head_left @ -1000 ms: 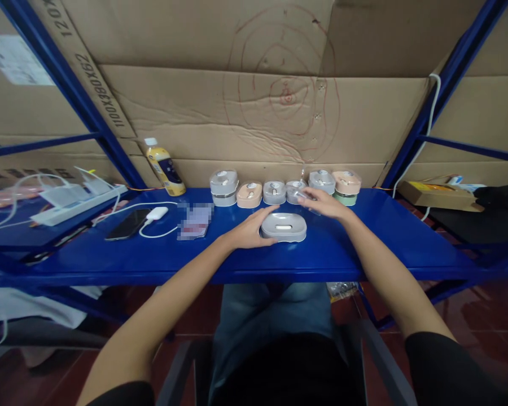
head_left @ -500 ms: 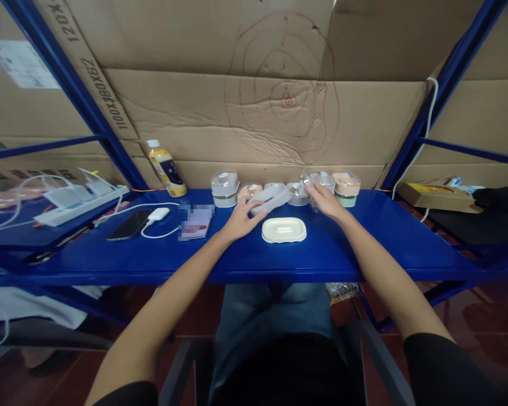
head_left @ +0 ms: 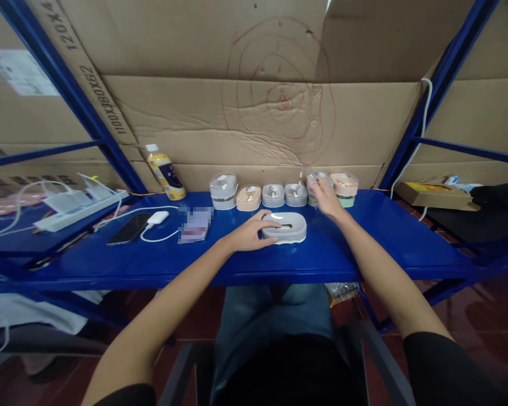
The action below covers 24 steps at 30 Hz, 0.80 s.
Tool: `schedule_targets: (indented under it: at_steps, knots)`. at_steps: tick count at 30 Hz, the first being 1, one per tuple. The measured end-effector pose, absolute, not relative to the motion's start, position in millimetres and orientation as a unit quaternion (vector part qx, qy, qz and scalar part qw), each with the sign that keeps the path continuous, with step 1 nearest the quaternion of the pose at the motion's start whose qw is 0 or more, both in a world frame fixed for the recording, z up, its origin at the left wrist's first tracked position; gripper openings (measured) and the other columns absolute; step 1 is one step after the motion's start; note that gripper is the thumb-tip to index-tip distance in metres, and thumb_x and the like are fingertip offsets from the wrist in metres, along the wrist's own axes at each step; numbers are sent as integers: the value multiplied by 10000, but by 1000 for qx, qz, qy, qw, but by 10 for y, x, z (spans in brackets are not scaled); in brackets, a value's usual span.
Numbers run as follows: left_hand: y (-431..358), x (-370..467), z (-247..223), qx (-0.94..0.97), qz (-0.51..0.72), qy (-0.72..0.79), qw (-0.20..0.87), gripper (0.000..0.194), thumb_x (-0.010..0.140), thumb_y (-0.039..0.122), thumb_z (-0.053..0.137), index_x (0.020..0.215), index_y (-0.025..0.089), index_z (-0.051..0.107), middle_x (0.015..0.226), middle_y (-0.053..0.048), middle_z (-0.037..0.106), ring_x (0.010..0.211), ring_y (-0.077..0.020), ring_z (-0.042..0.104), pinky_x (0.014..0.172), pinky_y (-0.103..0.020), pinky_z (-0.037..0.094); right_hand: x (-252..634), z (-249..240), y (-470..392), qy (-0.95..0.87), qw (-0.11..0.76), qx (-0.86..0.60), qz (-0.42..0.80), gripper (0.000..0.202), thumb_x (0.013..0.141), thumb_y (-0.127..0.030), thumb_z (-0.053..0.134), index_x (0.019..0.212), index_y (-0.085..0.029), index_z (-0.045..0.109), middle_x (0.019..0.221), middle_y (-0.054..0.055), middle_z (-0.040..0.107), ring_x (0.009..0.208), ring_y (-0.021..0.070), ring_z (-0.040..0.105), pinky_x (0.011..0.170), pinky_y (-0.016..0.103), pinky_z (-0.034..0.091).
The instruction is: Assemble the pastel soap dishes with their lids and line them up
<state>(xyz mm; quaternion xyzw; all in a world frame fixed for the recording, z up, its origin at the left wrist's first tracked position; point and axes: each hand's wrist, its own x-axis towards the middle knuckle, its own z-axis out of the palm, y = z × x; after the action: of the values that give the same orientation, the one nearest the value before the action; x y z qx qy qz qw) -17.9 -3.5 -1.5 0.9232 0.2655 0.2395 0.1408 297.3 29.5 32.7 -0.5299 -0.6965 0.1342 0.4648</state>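
Observation:
A grey oval cover (head_left: 295, 224) with a slot in its top sits over a cream oval base (head_left: 294, 242); only a thin strip of the base's lower rim shows. My left hand (head_left: 254, 231) grips the cover's left end, thumb along the front and fingers reaching over the top. Farther back on the right, my right hand (head_left: 325, 197) is closed round crinkled clear plastic (head_left: 308, 173), in front of a stack of lidded containers that it partly hides. Small grey containers (head_left: 273, 195) stand just left of that hand, with a peach one (head_left: 249, 198) beyond.
A grey double stack (head_left: 224, 190) and a peach-and-green stack (head_left: 344, 189) stand along the cardboard back wall (head_left: 186, 113). On the left lie a yellow bottle (head_left: 166, 172), a dark phone (head_left: 129, 229), a white charger (head_left: 158, 217) with cable and a blurred-screen phone (head_left: 197, 224).
My left hand has brought the grey cover forward and down onto the cream base, turning it level. My right hand has stayed near the back containers with the clear plastic.

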Motion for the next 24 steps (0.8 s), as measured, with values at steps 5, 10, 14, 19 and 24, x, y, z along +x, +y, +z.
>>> schedule_targets:
  at_steps: [5,10,14,19,24]
  knots:
    - [-25,-143,-30,910,257,281,161,852,856,537,830,1590,240,516,1569,-157,551,1474,-371,548,1278,-529,417,2831,407,141,-737,451,-487,130,735,923,-784,610,1411,-237,648,1253,134,749,1124,344,699,1028,554,549]
    - [27,-102,-84,861,302,348,216,1165,700,593,924,1633,183,361,1574,-224,567,1421,-438,588,1206,-607,460,2675,368,4,-860,323,-382,98,870,765,-691,861,1489,-255,657,1316,142,718,1179,365,674,1051,567,546]
    - [11,-63,-86,842,333,357,230,1174,674,545,939,1623,168,360,1465,-221,647,1332,-425,654,1146,-585,508,2561,299,-46,-877,271,-392,65,946,726,-709,893,1523,-263,649,1308,147,676,1247,392,649,1110,592,513]
    - [-15,-22,-78,837,340,354,242,1204,669,515,957,1652,195,339,1432,-201,684,1331,-426,666,1130,-575,512,2521,270,-33,-897,249,-360,67,970,723,-695,914,1557,-296,621,1202,112,662,1133,355,672,1040,570,554]
    - [17,-16,-101,838,340,349,247,1197,664,521,956,1645,193,354,1407,-191,707,1328,-432,672,1119,-576,516,2546,249,23,-899,239,-357,84,955,739,-689,909,1562,-302,619,1216,111,655,1139,352,675,1057,574,554]
